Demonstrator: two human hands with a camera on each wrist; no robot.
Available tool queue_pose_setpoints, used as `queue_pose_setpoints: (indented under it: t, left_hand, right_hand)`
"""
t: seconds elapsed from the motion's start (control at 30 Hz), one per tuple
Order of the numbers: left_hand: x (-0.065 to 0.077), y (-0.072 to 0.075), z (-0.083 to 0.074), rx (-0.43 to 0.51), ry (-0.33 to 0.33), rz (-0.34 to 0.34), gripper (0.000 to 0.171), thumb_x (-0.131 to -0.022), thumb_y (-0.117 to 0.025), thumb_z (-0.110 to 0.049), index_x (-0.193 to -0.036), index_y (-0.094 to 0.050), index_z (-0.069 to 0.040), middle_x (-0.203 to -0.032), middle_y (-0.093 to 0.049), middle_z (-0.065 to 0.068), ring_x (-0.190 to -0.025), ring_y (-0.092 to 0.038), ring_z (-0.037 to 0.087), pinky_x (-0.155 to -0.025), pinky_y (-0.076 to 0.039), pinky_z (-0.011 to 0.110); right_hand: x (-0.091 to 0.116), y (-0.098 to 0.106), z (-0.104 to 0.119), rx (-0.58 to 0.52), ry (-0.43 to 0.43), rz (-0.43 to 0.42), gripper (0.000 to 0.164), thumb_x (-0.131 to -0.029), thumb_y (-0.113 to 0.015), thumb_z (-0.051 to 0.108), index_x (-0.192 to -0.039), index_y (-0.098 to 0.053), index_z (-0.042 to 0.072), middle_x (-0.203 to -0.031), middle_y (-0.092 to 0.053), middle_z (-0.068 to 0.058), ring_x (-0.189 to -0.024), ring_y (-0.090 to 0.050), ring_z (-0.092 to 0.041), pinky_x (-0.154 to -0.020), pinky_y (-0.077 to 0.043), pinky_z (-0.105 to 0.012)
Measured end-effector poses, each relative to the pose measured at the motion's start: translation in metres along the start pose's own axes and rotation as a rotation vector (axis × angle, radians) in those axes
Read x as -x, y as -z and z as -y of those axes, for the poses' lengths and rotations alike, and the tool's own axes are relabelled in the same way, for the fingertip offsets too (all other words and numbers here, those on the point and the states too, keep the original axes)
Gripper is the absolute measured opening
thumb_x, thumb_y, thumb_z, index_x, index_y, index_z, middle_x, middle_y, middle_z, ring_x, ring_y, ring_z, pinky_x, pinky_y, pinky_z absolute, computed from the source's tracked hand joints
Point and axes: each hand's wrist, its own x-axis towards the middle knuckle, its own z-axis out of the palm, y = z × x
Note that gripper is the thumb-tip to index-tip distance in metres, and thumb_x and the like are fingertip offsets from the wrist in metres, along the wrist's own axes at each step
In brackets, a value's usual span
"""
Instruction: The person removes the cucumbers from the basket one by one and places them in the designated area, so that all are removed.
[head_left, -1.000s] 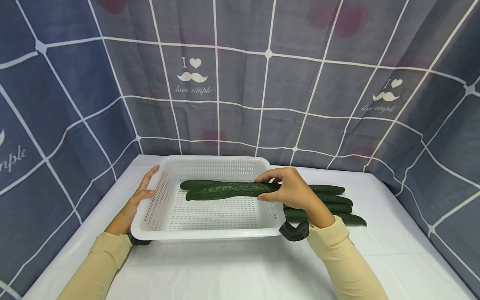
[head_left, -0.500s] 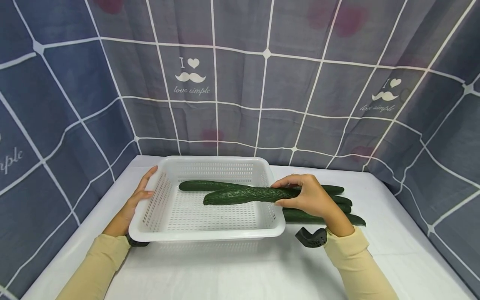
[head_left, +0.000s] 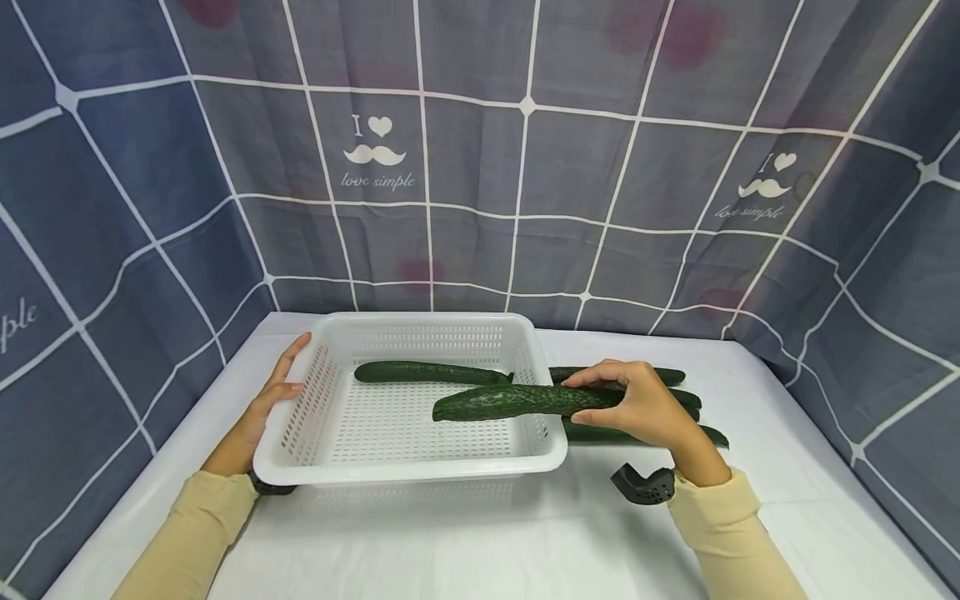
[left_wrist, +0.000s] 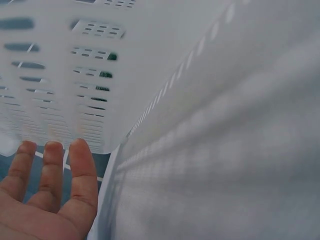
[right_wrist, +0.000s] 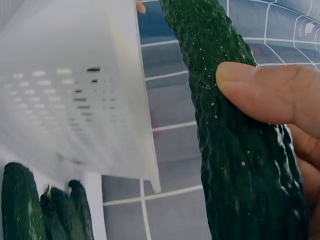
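A long, bumpy green cucumber (head_left: 517, 402) is pinched between the thumb and fingers of my right hand (head_left: 637, 408). It reaches over the right rim of a white perforated plastic basket (head_left: 412, 471). In the right wrist view the thumb lies across the held cucumber (right_wrist: 225, 125). Another cucumber (head_left: 427, 372) lies inside the basket, near its back wall. My left hand (head_left: 258, 417) rests against the basket's left side, thumb at the rim. The left wrist view shows fairly straight fingers (left_wrist: 80, 165) touching the slatted wall (left_wrist: 90, 125).
Several more cucumbers (head_left: 667, 400) lie side by side on the white tablecloth (head_left: 450, 542), right of the basket and partly hidden by my right hand. A grey-blue curtain (head_left: 472, 167) with white grid lines encloses the table at the back and sides.
My right hand has drawn its cucumber to the right and slightly toward me, away from the one inside. The left hand and basket are almost unmoved.
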Motion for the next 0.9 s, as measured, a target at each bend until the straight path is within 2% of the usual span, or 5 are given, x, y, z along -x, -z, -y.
queue_pose_setpoints:
  t: [0.33,0.5,0.9]
  left_hand:
    - [-0.001,0.000,0.002,0.015,-0.020,0.001,0.077,-0.101,-0.032,-0.009,-0.167,-0.021,-0.047,-0.161,-0.026,-0.008,-0.130,-0.042,0.012,-0.095,-0.044,0.031]
    - [-0.002,0.000,0.002,0.003,-0.016,-0.008,0.077,-0.101,-0.032,-0.009,-0.167,-0.021,-0.048,-0.161,-0.025,-0.010,-0.133,-0.040,0.012,-0.096,-0.044,0.030]
    - [0.001,0.002,-0.001,0.041,-0.008,0.026,0.075,-0.103,-0.032,-0.010,-0.167,-0.020,-0.047,-0.158,-0.029,-0.007,-0.125,-0.047,0.010,-0.092,-0.048,0.029]
  right_hand:
    - [0.015,0.002,-0.014,-0.005,0.039,-0.036,0.037,-0.077,-0.094,-0.002,-0.111,-0.084,0.009,-0.108,-0.080,-0.001,-0.101,-0.071,-0.005,-0.093,-0.051,-0.020]
    - [0.021,0.005,-0.019,0.020,0.029,-0.051,0.038,-0.077,-0.095,-0.001,-0.111,-0.084,0.010,-0.109,-0.080,0.000,-0.102,-0.070,-0.004,-0.094,-0.050,-0.018]
    - [0.034,0.013,-0.030,-0.005,-0.018,-0.055,0.036,-0.078,-0.093,-0.001,-0.112,-0.083,0.008,-0.110,-0.080,-0.001,-0.104,-0.069,-0.002,-0.096,-0.047,-0.017]
